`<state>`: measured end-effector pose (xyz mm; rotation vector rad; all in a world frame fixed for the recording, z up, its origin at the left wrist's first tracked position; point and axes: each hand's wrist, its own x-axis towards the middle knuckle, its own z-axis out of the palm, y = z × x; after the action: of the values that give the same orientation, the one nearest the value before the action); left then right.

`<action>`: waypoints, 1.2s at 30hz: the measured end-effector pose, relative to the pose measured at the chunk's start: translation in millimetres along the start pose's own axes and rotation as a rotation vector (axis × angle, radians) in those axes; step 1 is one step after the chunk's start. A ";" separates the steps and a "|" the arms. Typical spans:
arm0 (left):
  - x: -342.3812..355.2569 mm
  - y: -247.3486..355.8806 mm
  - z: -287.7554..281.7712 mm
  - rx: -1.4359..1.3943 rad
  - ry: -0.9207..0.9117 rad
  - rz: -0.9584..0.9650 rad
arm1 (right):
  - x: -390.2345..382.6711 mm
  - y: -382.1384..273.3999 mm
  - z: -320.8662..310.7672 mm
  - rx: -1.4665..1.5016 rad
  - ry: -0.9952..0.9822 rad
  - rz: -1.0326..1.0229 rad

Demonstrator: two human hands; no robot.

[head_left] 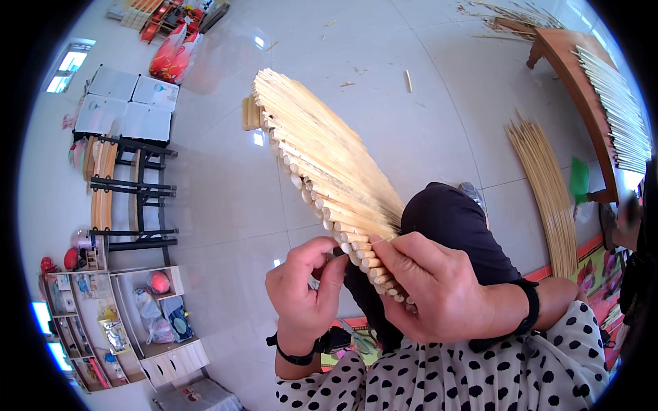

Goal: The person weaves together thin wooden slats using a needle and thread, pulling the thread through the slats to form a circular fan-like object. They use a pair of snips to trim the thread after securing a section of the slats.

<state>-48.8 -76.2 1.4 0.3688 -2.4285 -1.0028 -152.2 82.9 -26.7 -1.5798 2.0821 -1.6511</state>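
A long mat of pale reed-like sticks [322, 144], laid side by side, slants from my lap out over the floor. Its near edge shows a row of round cut ends. My right hand [435, 281] is closed on that edge, thumb and forefinger pressed on the stick ends beside a thin pale thread. To the left of the same edge is my left hand [301, 288], its thumb and forefinger pinched together close to the sticks. Whatever lies in that pinch is too small or hidden to make out. Beneath the mat is my knee [449, 216] in dark trousers.
Another bundle of sticks [541, 192] lies on the floor at right, near a green piece [580, 179]. More sticks [613, 106] rest on a brown table [572, 75]. Part of another person [625, 219] shows at the right rim. Folded stools [137, 192] and shelves [92, 329] stand left.
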 end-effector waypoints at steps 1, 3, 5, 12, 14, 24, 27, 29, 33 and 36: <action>-2.1 2.3 -0.4 -0.002 0.011 -0.048 | -0.6 -0.1 1.1 0.003 0.013 0.003; -2.1 0.7 2.4 -0.014 0.021 -0.006 | -0.6 -0.2 2.6 -0.006 0.025 -0.008; -2.2 -1.1 1.6 -0.016 0.015 0.025 | 0.0 -1.4 1.8 -0.020 0.007 -0.019; -2.1 -7.4 2.7 -0.045 -0.007 0.077 | 1.3 -0.2 -1.5 -0.069 -0.032 -0.069; -2.4 -5.7 4.7 -0.047 0.009 0.070 | 1.6 -0.3 -1.1 -0.078 -0.025 -0.077; -10.7 -4.6 24.1 -0.202 0.108 0.056 | 1.0 -0.2 -1.3 -0.081 -0.022 -0.073; -12.0 -3.5 27.1 -0.229 0.101 0.110 | 2.0 -0.4 -0.7 -0.094 -0.013 -0.090; -13.8 0.4 28.0 -0.182 0.078 0.118 | 1.5 -1.3 0.3 -0.110 -0.007 -0.090; -8.0 11.9 20.7 -0.053 -0.036 0.118 | 4.3 -10.4 -1.8 -0.193 -0.023 0.005; 5.6 22.4 -1.2 0.079 -0.071 0.030 | 9.6 -11.9 0.6 -0.172 0.011 0.050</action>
<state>-54.3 -63.6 20.1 0.3274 -2.5358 -0.9231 -148.6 76.7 -13.1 -1.5518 2.3046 -1.5047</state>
